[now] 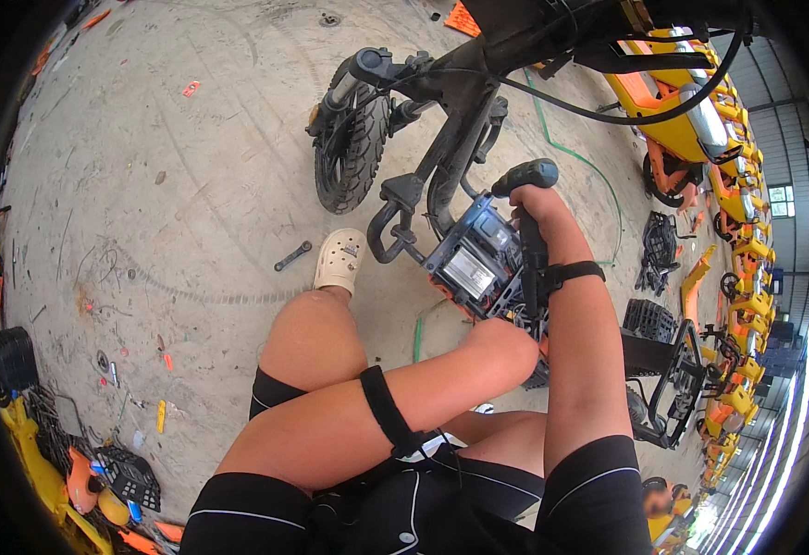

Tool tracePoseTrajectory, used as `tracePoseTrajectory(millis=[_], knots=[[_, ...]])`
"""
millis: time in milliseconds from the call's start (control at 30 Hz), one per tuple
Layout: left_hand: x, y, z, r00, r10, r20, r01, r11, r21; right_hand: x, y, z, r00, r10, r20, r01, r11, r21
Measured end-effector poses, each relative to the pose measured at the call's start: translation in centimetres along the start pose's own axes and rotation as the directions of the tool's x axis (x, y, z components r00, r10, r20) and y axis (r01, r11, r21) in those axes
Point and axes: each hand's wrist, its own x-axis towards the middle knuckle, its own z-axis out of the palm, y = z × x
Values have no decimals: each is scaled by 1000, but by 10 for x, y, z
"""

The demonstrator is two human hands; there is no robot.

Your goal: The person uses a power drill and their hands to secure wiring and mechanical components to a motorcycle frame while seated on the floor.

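My right hand (pixel 536 201) is wrapped round a dark green and black cordless drill (pixel 526 175), above the open body of a stripped-down scooter. Below it lies an open compartment with a silver metal box (pixel 468 271) and a bluish-grey part (pixel 489 229) beside it, with wiring around. My left hand (pixel 506 347) is bent down at the near edge of this compartment; its fingers are hidden. The black scooter frame (pixel 458 129) rises beyond, with its knobbly front wheel (pixel 356 153) to the left. Where the drill's tip touches cannot be seen.
A black crank-shaped part (pixel 293 256) lies on the concrete floor beside my beige clog (pixel 339 262). Rows of yellow scooters (pixel 742 250) line the right side. A green cord (pixel 578 153) crosses the floor. Yellow, orange and black parts (pixel 127 476) pile up at the lower left.
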Motion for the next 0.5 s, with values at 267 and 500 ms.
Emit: tracePoseTrajectory(millis=[267,500], knots=[[-3,-1,2,997,-46,55,46,999,-6,-1,-1,-2,1000,16,-13,-16,998,53],[-9,-1,-7,988,-61,139,62,998,-2,-1,6,-1,1000,18,-13,-17,996,89]])
